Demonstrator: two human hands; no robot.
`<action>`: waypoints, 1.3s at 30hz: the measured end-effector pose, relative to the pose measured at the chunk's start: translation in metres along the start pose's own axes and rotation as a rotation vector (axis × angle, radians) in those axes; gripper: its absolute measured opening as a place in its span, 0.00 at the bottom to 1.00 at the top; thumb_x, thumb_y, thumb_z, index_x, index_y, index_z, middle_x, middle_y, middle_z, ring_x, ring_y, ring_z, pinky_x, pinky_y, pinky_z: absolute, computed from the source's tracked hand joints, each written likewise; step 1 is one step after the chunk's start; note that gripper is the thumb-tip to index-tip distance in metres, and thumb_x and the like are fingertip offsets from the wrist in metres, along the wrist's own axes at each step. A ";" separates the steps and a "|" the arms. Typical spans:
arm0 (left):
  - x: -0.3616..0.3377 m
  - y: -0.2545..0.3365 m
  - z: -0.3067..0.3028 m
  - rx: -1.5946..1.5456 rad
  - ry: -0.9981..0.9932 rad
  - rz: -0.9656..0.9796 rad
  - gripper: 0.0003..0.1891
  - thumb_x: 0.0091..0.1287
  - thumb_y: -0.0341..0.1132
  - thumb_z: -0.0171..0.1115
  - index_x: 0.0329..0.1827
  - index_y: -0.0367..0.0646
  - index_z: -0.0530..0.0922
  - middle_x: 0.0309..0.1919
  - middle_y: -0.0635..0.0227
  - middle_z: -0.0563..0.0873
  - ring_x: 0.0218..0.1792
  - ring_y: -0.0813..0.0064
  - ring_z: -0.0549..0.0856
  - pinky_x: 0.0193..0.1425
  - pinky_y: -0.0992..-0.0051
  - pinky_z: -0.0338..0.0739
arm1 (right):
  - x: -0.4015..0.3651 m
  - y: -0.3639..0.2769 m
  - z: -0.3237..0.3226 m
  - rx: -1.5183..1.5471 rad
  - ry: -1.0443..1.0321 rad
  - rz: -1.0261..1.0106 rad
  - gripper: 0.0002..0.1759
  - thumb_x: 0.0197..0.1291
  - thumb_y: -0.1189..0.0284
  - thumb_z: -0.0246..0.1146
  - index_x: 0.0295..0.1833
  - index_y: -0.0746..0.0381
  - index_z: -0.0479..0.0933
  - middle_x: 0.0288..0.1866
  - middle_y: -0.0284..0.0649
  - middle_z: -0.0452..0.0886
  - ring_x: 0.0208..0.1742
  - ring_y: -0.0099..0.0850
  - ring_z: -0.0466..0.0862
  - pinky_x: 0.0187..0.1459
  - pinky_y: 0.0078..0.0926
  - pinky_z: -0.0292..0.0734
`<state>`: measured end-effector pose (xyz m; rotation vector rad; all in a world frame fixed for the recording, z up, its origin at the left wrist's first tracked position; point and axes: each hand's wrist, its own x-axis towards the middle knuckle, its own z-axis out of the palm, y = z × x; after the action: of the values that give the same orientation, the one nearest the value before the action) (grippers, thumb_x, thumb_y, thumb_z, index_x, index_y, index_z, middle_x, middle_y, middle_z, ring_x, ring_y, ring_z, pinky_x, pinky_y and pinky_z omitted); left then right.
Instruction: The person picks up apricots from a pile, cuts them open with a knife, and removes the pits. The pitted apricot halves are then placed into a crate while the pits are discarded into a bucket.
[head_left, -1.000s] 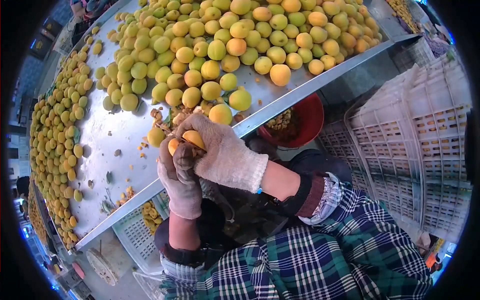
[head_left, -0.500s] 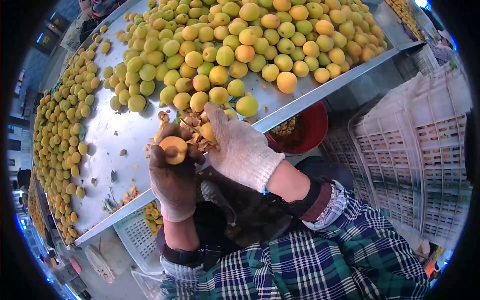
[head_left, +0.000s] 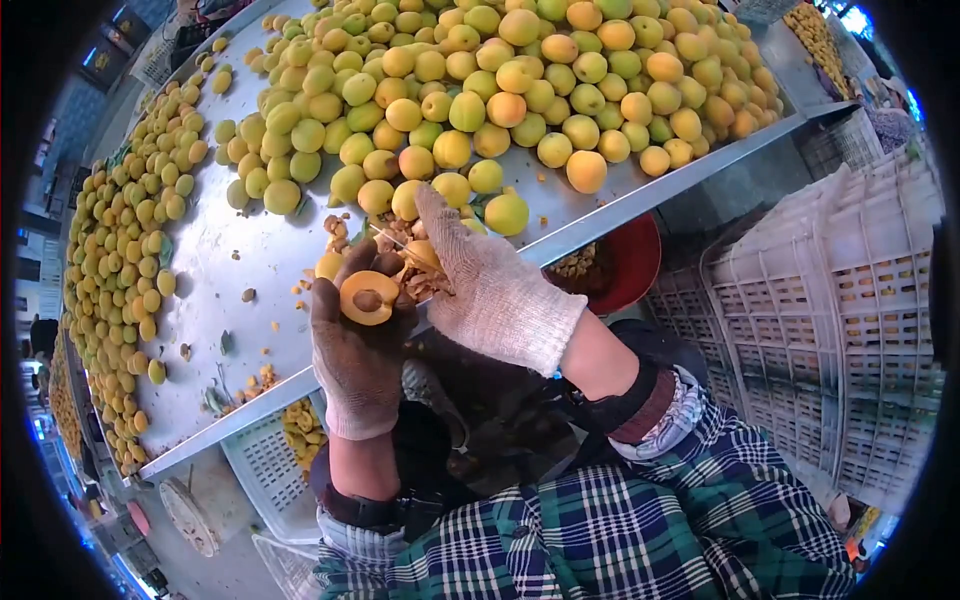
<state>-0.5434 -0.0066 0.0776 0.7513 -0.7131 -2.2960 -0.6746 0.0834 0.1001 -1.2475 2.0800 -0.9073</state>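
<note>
Both hands wear knitted gloves at the front edge of a metal table (head_left: pixel 240 330). My left hand (head_left: pixel 362 350), in a brown-stained glove, holds an apricot half (head_left: pixel 368 298) with its cut face up and the brown pit in it. My right hand (head_left: pixel 500 295), in a paler glove, is closed round another piece of apricot (head_left: pixel 424 255); a thin light tool shows at its fingers, mostly hidden. Pits and scraps (head_left: pixel 336 228) lie just behind the hands. A large pile of yellow-green apricots (head_left: pixel 470 110) covers the back of the table.
More apricots (head_left: pixel 120 250) lie along the table's left side. Below the edge are a red bucket (head_left: pixel 635 262) with pits and a white basket (head_left: pixel 262 465) with apricot pieces. Stacked plastic crates (head_left: pixel 800 300) stand at the right. A round lid (head_left: pixel 188 515) is at lower left.
The apricot half in my left hand has turned more face up. My right hand has shifted slightly right, and the piece at its fingers sits a little higher. The whole view has shifted slightly.
</note>
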 end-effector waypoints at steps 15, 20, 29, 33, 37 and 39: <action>-0.004 -0.019 -0.018 0.873 -0.125 0.337 0.29 0.79 0.56 0.38 0.55 0.37 0.75 0.38 0.65 0.83 0.36 0.76 0.81 0.38 0.82 0.76 | 0.002 0.001 -0.048 1.787 0.388 0.022 0.17 0.68 0.70 0.53 0.59 0.63 0.71 0.36 0.37 0.78 0.21 0.23 0.69 0.25 0.23 0.64; -0.023 -0.016 0.021 0.554 -0.087 -0.231 0.38 0.71 0.71 0.36 0.40 0.42 0.79 0.27 0.71 0.80 0.23 0.83 0.74 0.26 0.84 0.63 | -0.007 -0.012 -0.042 1.622 0.463 -0.056 0.18 0.73 0.66 0.47 0.61 0.62 0.72 0.34 0.34 0.78 0.19 0.22 0.66 0.22 0.25 0.63; -0.023 -0.019 0.025 0.553 -0.178 -0.440 0.42 0.69 0.74 0.34 0.34 0.41 0.78 0.21 0.71 0.77 0.17 0.83 0.69 0.21 0.82 0.59 | -0.018 -0.021 -0.045 1.254 0.480 -0.242 0.22 0.77 0.58 0.45 0.58 0.62 0.74 0.27 0.34 0.74 0.16 0.20 0.65 0.18 0.22 0.64; -0.022 -0.024 0.018 0.637 -0.179 -0.434 0.42 0.71 0.73 0.31 0.35 0.41 0.79 0.23 0.71 0.79 0.19 0.83 0.72 0.24 0.82 0.62 | -0.021 -0.014 -0.044 0.332 0.682 -0.446 0.13 0.66 0.76 0.60 0.55 0.64 0.75 0.35 0.34 0.81 0.27 0.24 0.80 0.30 0.24 0.78; -0.032 -0.020 0.029 0.806 -0.232 -0.219 0.37 0.74 0.67 0.33 0.44 0.41 0.80 0.30 0.69 0.83 0.30 0.80 0.79 0.35 0.81 0.72 | -0.032 0.017 -0.022 0.318 0.536 -0.372 0.22 0.62 0.75 0.65 0.61 0.63 0.71 0.48 0.38 0.80 0.44 0.29 0.83 0.44 0.26 0.80; -0.030 -0.021 0.022 0.812 -0.307 -0.157 0.34 0.76 0.63 0.36 0.52 0.39 0.77 0.35 0.68 0.84 0.35 0.78 0.81 0.42 0.78 0.74 | -0.038 0.039 -0.008 0.402 0.410 -0.295 0.23 0.62 0.72 0.64 0.62 0.63 0.70 0.50 0.39 0.79 0.46 0.30 0.81 0.46 0.26 0.79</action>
<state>-0.5463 0.0345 0.0893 0.8133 -1.8430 -2.2532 -0.6853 0.1326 0.0789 -1.2385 1.8835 -1.7434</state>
